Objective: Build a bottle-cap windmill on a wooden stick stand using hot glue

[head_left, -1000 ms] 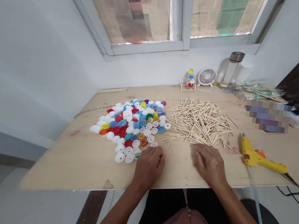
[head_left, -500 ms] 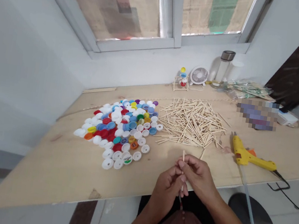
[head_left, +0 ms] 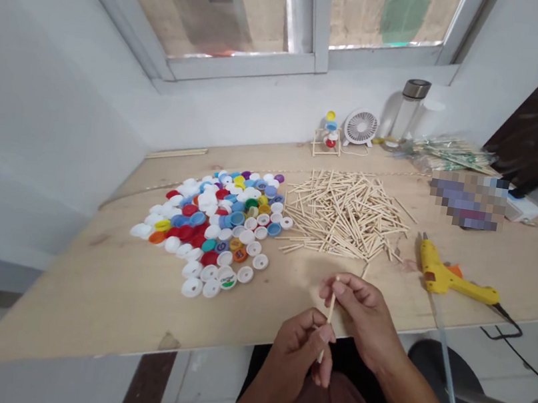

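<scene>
A thin wooden stick (head_left: 331, 310) stands nearly upright between my two hands at the table's front edge. My left hand (head_left: 301, 344) is closed, pinching its lower part between thumb and fingers. Higher up, the thumb and fingertips of my right hand (head_left: 366, 310) grip it near the top end. Just beyond my hands lies a loose pile of similar wooden sticks (head_left: 351, 214). Left of that pile, many plastic bottle caps (head_left: 215, 220) in white, red, blue and other colours are spread out, several with a small hole.
A yellow glue gun (head_left: 454, 280) with a clear glue stick (head_left: 445, 359) overhanging the edge lies at right. Along the wall stand a small stick-and-cap model (head_left: 329, 136), a white fan (head_left: 361, 128), a glass bottle (head_left: 405, 117) and bagged sticks (head_left: 452, 155). A stool (head_left: 448, 390) is below.
My hands have moved apart along the stick, baring its middle. The left hand has come down slightly and the right has risen a little. The view has shifted slightly.
</scene>
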Demonstrator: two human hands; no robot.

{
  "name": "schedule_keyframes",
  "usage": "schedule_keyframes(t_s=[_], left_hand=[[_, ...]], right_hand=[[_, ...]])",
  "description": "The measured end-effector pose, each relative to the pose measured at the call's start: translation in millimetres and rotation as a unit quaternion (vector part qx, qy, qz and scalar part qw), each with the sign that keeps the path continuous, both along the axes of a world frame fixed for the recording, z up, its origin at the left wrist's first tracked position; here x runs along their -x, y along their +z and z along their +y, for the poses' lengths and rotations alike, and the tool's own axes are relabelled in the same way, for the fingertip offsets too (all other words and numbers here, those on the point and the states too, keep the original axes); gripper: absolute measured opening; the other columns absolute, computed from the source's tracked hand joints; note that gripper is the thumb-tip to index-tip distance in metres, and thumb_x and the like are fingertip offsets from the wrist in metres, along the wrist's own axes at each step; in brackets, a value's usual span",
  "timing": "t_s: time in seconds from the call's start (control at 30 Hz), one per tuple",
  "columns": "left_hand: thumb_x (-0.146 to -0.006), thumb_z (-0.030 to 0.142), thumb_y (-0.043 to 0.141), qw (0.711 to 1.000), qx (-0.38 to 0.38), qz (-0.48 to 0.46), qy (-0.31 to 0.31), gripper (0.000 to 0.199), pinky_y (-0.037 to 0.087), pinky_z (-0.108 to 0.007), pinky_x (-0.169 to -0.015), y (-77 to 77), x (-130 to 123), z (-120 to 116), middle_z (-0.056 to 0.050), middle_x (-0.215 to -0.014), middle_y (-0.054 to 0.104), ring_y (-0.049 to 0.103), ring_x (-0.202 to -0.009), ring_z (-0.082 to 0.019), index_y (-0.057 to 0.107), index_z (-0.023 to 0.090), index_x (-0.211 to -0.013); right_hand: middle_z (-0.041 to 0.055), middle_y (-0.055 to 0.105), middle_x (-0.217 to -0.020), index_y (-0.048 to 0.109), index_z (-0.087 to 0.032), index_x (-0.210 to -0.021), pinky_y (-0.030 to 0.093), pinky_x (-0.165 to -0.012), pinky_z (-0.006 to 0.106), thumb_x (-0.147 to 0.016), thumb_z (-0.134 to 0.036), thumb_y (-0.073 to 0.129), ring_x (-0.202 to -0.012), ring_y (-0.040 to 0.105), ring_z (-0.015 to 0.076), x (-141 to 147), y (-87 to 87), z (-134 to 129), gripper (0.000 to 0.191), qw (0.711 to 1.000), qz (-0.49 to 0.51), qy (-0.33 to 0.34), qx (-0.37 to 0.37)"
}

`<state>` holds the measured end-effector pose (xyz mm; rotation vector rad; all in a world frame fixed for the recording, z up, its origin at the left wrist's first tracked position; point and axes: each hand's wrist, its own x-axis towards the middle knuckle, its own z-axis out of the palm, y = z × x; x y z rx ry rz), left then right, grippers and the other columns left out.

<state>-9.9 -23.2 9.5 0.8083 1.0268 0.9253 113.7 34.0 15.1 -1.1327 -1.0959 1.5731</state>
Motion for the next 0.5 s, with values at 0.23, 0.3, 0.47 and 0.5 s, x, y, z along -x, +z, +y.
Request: schedule_keyframes(t_s=[0.23, 0.3, 0.47, 0.5], left_hand=[[-0.084, 0.054, 0.053, 1.000, -0.007, -0.010, -0.025, 0.039, 0.031, -0.020, -0.044, 2.0, -0.1, -4.7, 0.007, -0.042, 0.050, 0.037, -0.036, -0.008, 0.056, 0.016, -0.094], [-0.085, 0.053, 0.052, 0.999, -0.022, 0.021, -0.014, 0.038, 0.024, -0.020, -0.042, 6.4, -1.1, -5.2, 0.009, -0.039, 0.042, 0.029, -0.035, -0.006, 0.058, 0.016, -0.091], [-0.086, 0.055, 0.050, 0.999, -0.023, 0.037, 0.018, 0.040, 0.020, -0.022, -0.043, 11.3, -3.9, -9.1, 0.010, -0.040, 0.034, 0.024, -0.036, -0.006, 0.058, 0.016, -0.082], [-0.086, 0.056, 0.050, 0.999, -0.019, 0.032, 0.020, 0.040, 0.019, -0.022, -0.042, 10.5, -4.3, -10.6, 0.010, -0.040, 0.033, 0.023, -0.036, -0.006, 0.058, 0.017, -0.082]], right_hand=[[-0.0015, 0.055, -0.061, 0.063, -0.017, -0.072, 0.039, -0.055, 0.021, -0.087, -0.046, 0.056, -0.058, 0.050, 0.0112, -12.0, 2.3, -8.9, 0.034, 0.985, -0.132, 0.045, -0.103], [-0.0024, 0.050, -0.058, 0.058, -0.017, -0.069, 0.037, -0.052, 0.021, -0.091, -0.043, 0.049, -0.056, 0.047, 0.0109, -13.2, 4.2, -11.6, 0.036, 0.968, -0.184, 0.063, -0.159], [-0.0015, 0.051, -0.062, 0.052, -0.019, -0.069, 0.038, -0.056, 0.021, -0.097, -0.032, 0.038, -0.059, 0.050, 0.0119, -15.1, 8.6, -16.0, 0.034, 0.923, -0.267, 0.069, -0.270], [-0.0014, 0.052, -0.063, 0.052, -0.019, -0.072, 0.039, -0.056, 0.021, -0.097, -0.030, 0.037, -0.059, 0.051, 0.0118, -15.9, 9.6, -16.9, 0.032, 0.914, -0.278, 0.075, -0.286]])
